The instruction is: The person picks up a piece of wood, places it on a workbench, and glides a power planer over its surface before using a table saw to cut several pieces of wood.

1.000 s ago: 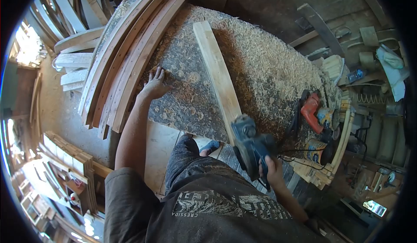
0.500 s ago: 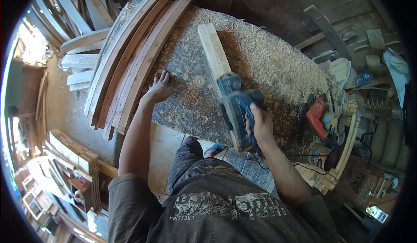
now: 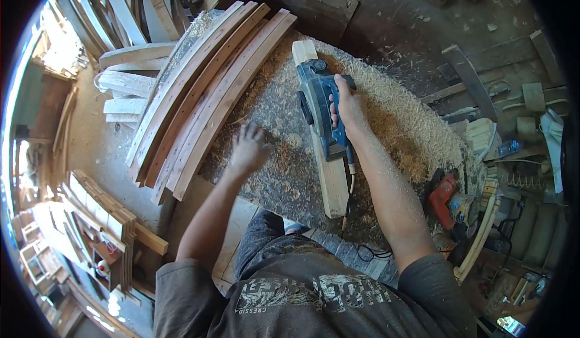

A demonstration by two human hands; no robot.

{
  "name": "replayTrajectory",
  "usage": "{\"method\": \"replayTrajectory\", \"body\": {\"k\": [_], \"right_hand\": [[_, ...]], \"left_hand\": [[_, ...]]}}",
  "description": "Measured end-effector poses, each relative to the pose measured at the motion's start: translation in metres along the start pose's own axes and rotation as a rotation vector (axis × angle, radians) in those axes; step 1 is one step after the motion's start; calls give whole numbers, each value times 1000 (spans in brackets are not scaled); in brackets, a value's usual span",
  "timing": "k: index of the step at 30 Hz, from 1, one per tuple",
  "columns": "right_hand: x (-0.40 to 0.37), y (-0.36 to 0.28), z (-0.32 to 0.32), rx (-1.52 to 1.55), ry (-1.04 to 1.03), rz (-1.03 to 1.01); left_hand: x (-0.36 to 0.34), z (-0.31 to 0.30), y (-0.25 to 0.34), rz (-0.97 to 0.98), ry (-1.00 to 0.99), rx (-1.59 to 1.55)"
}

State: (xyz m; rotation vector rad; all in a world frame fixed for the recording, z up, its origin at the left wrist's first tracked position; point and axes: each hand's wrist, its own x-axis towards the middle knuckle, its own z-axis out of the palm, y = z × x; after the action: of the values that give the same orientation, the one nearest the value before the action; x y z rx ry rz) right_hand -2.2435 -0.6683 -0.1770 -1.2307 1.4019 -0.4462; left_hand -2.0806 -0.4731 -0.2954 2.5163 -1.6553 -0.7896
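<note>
Head view, looking down over the person's shoulders: the right hand (image 3: 345,105) is closed around the handle of a blue electric planer (image 3: 317,96), which sits on a pale plank (image 3: 331,184) near the plank's far end. The plank lies lengthwise on the counter (image 3: 284,187), which is buried in wood shavings (image 3: 399,126). The left hand (image 3: 248,148) is open, fingers spread, pressed flat on the shavings to the left of the plank and apart from it. Just beyond that hand a stack of curved wooden strips (image 3: 205,90) runs along the counter's left edge. The planer's cord (image 3: 351,184) trails down beside the plank. An orange power tool (image 3: 444,200) lies at the counter's right end, well clear of the plank.
</note>
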Motion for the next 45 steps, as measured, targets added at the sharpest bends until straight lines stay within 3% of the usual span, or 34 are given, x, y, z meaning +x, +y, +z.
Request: {"method": "replayTrajectory", "body": {"k": [1,4,6,13,15,19,21,24,28,30,31,33,39,42,43,45], "right_hand": [[8,-3,3,6,-1,2],[31,-19,14,15,-12,-28],[50,-30,23,27,-24,-71],[132,-71,58,65,-65,-127],[160,-89,73,89,-90,-156],[179,-96,81,137,-116,-194],[149,-84,65,146,-83,-325],[71,-47,3,120,-75,-251],[-73,0,-99,-18,31,-245],[-126,42,-147,-65,113,-179],[-152,62,-167,-84,133,-155],[-200,98,-194,-78,182,-130],[-303,180,-229,73,286,-74],[-328,218,-236,145,286,-17],[-331,235,-238,163,274,-4],[-329,247,-235,177,225,-7]], "left_hand": [[-6,12,17,50,74,-108],[-38,6,86,177,-135,-317],[-40,18,114,61,-372,-593],[-32,60,117,148,-232,-588],[-26,56,115,147,-387,-601],[-29,55,113,161,-359,-660],[-30,57,112,170,-334,-654],[-30,45,110,145,-386,-662],[-41,48,123,100,-314,-722],[-53,48,160,-111,79,-756],[-55,50,175,-96,78,-748],[-49,54,198,-247,70,-601],[-46,99,184,-292,318,-870],[-78,91,160,-102,101,-1549],[-98,77,163,-111,115,-1541],[-128,48,163,76,-112,-2134]]}}
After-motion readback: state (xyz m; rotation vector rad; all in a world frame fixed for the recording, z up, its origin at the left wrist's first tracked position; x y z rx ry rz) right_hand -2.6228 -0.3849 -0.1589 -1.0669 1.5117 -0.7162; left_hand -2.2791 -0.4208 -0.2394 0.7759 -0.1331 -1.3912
